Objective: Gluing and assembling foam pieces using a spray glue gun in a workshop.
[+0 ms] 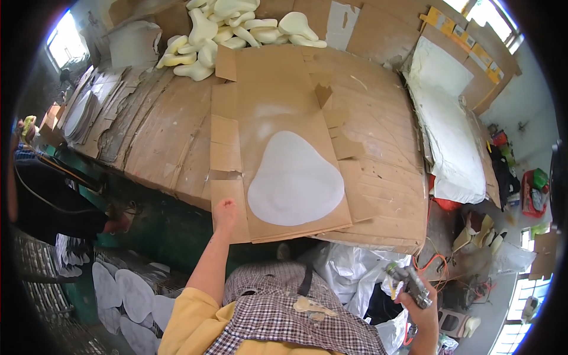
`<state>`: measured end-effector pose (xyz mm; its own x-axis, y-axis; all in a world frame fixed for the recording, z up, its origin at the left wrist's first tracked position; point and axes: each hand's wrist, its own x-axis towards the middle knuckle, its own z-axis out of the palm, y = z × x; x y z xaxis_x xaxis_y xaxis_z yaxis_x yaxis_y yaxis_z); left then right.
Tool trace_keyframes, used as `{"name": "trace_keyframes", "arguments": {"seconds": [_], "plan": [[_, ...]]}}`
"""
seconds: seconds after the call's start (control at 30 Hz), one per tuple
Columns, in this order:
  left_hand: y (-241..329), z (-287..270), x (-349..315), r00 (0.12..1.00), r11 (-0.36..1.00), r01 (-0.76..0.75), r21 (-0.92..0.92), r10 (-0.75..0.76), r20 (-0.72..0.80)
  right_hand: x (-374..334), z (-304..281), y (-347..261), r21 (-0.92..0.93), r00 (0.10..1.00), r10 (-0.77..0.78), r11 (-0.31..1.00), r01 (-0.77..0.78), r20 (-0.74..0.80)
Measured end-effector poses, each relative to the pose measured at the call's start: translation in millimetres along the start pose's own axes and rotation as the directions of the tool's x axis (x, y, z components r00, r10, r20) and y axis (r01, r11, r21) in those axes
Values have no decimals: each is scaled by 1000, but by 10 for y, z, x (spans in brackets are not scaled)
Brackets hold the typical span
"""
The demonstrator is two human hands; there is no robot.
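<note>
A cardboard-covered table (384,177) bears a white rounded panel (294,180), pale moulded shapes (203,26) heaped behind. The right hand (421,307) clutches a spray gun (418,289); how the left hand (225,213) grips, I can't tell.

The right hand (422,305) is hiding part of the spray gun (409,283). The top edge is cutting off the cream saddle-shaped cushions (204,26); the dark left rim is cropping a co-worker (50,195), the lower edge the right forearm (423,343).
</note>
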<state>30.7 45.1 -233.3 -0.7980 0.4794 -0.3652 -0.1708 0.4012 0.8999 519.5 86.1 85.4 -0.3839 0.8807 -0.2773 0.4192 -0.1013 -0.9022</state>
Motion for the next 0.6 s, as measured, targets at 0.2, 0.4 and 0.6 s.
{"name": "trace_keyframes", "arguments": {"seconds": [0.2,0.4,0.6], "plan": [[-105,62,104,987,969,-126,214,144,-70,356,380,-65,239,982,-38,971,-8,185],[-8,332,-43,990,941,-130,313,142,-15,657,452,-215,180,988,-122,974,138,-98],[248,512,-69,989,856,-147,495,117,91,628,205,-300,114,988,-154,981,156,-31]]}}
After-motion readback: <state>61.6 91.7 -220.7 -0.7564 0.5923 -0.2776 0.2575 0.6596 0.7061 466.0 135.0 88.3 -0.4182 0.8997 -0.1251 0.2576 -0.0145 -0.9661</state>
